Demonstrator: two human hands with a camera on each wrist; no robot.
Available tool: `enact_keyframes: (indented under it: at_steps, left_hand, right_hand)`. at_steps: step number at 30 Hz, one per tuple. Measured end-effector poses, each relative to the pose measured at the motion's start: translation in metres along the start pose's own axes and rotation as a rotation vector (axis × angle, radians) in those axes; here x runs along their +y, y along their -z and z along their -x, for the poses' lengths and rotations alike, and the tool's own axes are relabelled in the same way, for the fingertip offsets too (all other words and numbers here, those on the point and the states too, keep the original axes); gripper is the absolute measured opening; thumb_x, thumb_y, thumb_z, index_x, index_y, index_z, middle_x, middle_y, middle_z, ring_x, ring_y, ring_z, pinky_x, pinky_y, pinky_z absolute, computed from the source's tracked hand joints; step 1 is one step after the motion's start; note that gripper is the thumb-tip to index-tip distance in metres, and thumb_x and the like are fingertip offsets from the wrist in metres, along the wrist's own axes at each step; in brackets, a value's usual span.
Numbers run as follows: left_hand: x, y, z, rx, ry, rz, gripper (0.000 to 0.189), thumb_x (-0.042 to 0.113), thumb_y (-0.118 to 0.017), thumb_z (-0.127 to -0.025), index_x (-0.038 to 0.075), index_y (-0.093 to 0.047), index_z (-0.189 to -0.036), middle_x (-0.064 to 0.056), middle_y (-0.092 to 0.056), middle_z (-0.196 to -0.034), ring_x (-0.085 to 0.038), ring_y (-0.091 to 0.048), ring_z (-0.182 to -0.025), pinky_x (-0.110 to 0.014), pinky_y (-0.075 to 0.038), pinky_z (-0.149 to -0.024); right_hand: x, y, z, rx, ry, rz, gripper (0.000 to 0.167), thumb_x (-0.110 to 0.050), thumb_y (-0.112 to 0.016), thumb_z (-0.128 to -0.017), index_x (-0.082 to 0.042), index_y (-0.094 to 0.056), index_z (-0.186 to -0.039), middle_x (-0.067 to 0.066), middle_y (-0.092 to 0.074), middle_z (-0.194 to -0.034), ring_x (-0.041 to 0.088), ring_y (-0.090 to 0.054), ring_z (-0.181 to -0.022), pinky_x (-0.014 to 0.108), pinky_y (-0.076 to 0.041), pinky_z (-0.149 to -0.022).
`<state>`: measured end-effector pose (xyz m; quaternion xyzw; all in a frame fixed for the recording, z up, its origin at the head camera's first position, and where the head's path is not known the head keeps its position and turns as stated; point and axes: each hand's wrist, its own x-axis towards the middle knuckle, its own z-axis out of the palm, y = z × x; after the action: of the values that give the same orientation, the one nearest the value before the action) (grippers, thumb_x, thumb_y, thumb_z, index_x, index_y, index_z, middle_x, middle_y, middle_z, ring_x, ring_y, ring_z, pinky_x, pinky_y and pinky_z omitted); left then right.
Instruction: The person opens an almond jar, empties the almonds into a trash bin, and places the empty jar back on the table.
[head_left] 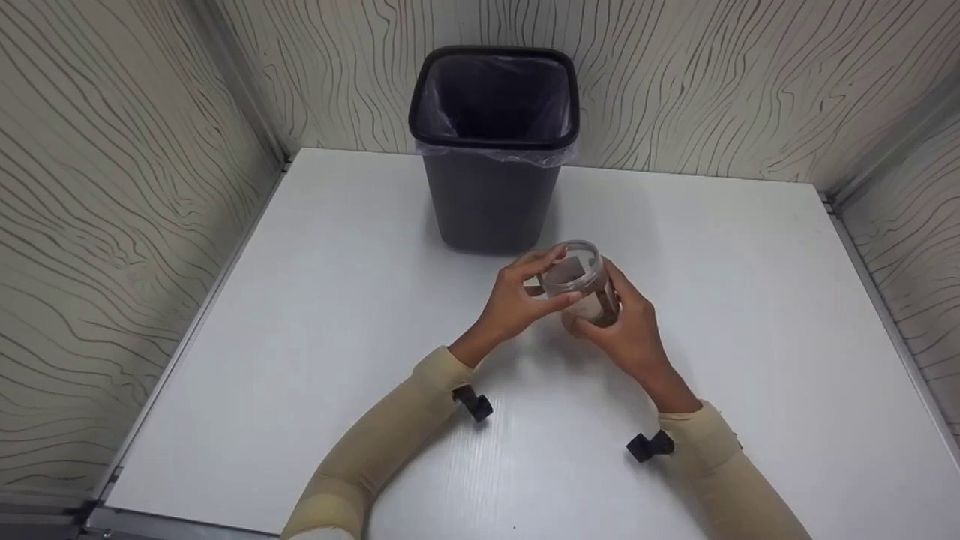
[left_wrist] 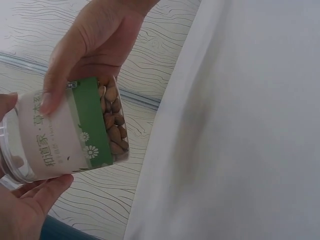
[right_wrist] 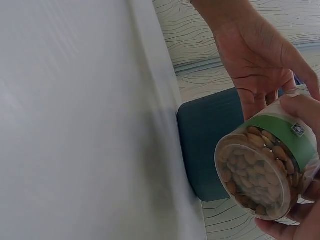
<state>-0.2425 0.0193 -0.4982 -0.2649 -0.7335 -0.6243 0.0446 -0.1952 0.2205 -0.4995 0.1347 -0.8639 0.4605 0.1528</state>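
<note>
Jar: a clear, round plastic jar [left_wrist: 75, 135] with a pale wrap label, green-banded and printed with characters and white flowers. It is held in the air, in front of the bin on the person's side and a little to the bin's right. It tilts, its rim end toward the left hand; whether a lid sits on it, I cannot tell.
Nuts: brown, almond-like nuts [right_wrist: 252, 175] show through the clear base end.
Left hand: the left hand [head_left: 517, 296] has its grip across the jar's rim end, thumb on the near side and fingers on the far side, pinching it between them.
Right hand: the right hand [head_left: 628, 326] has its grip curled round the jar's body, toward the base end.
Bin: a dark, tapered plastic bin [head_left: 491, 199] with a rounded rectangular mouth and a clear plastic liner [head_left: 525, 157] folded over its rim.
Table: a white, flat table [head_left: 337, 300] under the bin, spreading to both sides of it.
Walls: cream panels [head_left: 675, 90] with dark wavy wood-grain lines, behind the bin and to either side.
Sleeves: beige fabric sleeves [head_left: 390, 427], each with a small black device [head_left: 474, 405] at the wrist, nearer the person than the bin.
</note>
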Motion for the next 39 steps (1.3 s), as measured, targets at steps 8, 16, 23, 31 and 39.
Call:
enact_keyframes:
  at_steps: [8, 16, 23, 31, 39]
  left_hand:
    - [0.0010, 0.0015, -0.0014, 0.006, 0.037, 0.028, 0.068, 0.028, -0.084, -0.086, 0.017, -0.056, -0.147, 0.001, -0.061, -0.138, -0.017, -0.059, -0.122, -0.030, -0.058, -0.086]
    - [0.0004, 0.0029, -0.0026, 0.008, 0.065, 0.081, 0.066, 0.028, -0.083, -0.088, 0.017, -0.056, -0.147, 0.002, -0.061, -0.139, -0.012, -0.061, -0.122, -0.032, -0.057, -0.088]
    - [-0.0015, 0.0036, -0.0032, 0.008, 0.101, 0.114, 0.065, 0.028, -0.082, -0.088, 0.018, -0.056, -0.147, 0.002, -0.063, -0.136, -0.024, -0.060, -0.127, -0.037, -0.056, -0.091]
    - [0.0004, 0.0038, -0.0039, 0.019, 0.097, 0.135, 0.064, 0.023, -0.082, -0.087, 0.013, -0.058, -0.145, -0.001, -0.065, -0.134, -0.029, -0.058, -0.128, -0.037, -0.056, -0.093]
    - [0.0032, 0.0053, -0.0041, 0.024, 0.047, 0.107, 0.063, 0.021, -0.081, -0.089, 0.010, -0.056, -0.146, -0.004, -0.066, -0.134, -0.011, -0.058, -0.127, -0.036, -0.045, -0.108]
  right_hand:
    - [0.0011, -0.0036, 0.0023, 0.049, 0.075, -0.025, 0.096, -0.026, -0.089, -0.080, -0.010, -0.035, -0.158, 0.007, -0.043, -0.157, 0.022, -0.039, -0.145, 0.038, -0.039, -0.112]
    - [0.0003, -0.0039, 0.0022, 0.103, 0.182, -0.048, 0.093, -0.013, -0.090, -0.078, -0.013, -0.041, -0.157, 0.006, -0.048, -0.155, 0.024, -0.048, -0.138, 0.021, -0.042, -0.104]
    - [-0.0015, -0.0054, 0.0027, 0.157, 0.277, -0.021, 0.091, -0.005, -0.092, -0.073, -0.004, -0.046, -0.152, 0.011, -0.050, -0.152, 0.022, -0.054, -0.129, 0.014, -0.047, -0.092]
    - [-0.0013, -0.0060, 0.0022, 0.179, 0.326, -0.019, 0.090, -0.002, -0.093, -0.070, 0.000, -0.048, -0.149, 0.011, -0.051, -0.151, 0.023, -0.054, -0.132, 0.015, -0.047, -0.097]
    - [0.0033, -0.0078, 0.0020, 0.202, 0.393, -0.005, 0.085, 0.001, -0.090, -0.072, 0.000, -0.051, -0.147, 0.011, -0.049, -0.153, 0.028, -0.051, -0.137, 0.027, -0.041, -0.110]
